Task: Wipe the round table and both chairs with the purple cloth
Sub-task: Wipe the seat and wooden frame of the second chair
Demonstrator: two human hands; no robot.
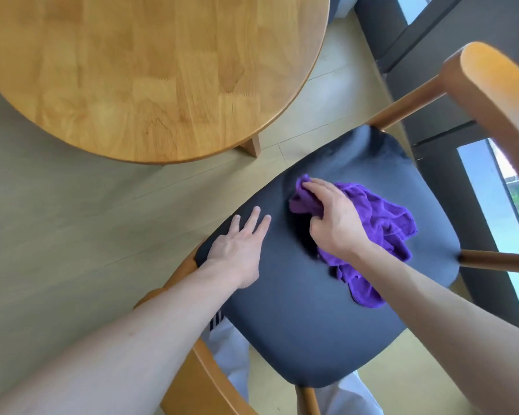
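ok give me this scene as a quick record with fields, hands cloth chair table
right hand: right hand grips the crumpled purple cloth, pressing it on the seat
left hand: left hand rests flat, fingers straight, on the seat's left edge
chair: wooden-framed chair with dark padded seat, curved wooden backrest at right
table: round light wooden table, beyond the chair, bare where visible
floor: pale plank floor
second chair: not in view

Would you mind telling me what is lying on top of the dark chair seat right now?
On the chair seat lie the purple cloth, gripped by the right hand, and the left hand, resting flat near the seat's edge. The seat under the cloth and hands is hidden.
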